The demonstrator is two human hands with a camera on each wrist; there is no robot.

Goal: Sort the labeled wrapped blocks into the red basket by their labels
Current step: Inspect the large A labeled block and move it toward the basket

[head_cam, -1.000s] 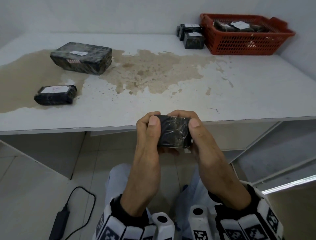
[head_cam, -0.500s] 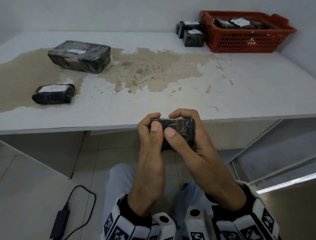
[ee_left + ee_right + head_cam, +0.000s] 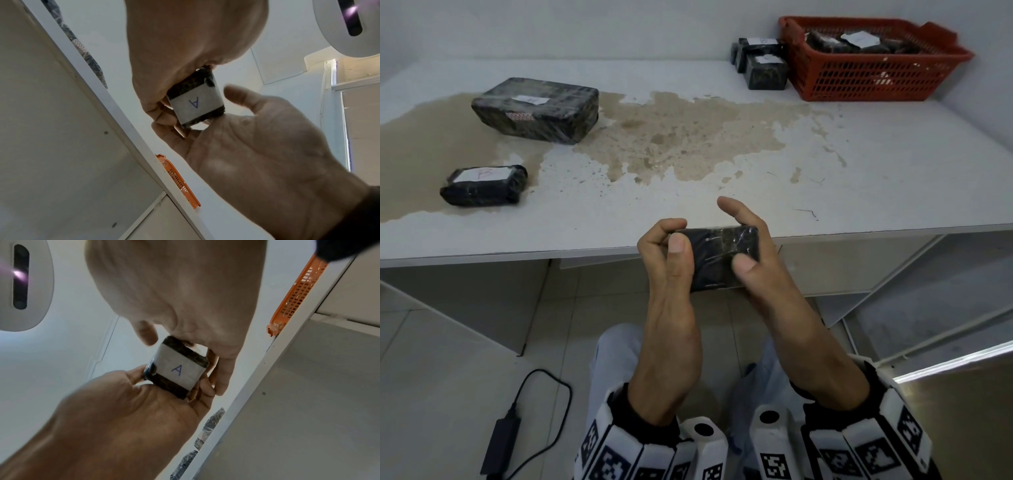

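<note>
- While one white table [image 3: 859, 178] is filling the upper half of the head view, one red basket [image 3: 873, 80] is sitting at its upper right corner, holding several wrapped blocks I cannot count.
- One large wrapped block [image 3: 536, 109] is lying at upper left.
- Two labeled blocks [image 3: 765, 65] are standing just left of the basket.
- One smaller labeled block [image 3: 484, 185] is lying at left.
- One small block [image 3: 717, 260], its underside label reading "A" [image 3: 177, 369], is being held at lower centre, off the table edge.
- The left hand [image 3: 671, 308] is pinching its left end; the right hand [image 3: 767, 291] is gripping its right end, forefinger raised.
</note>
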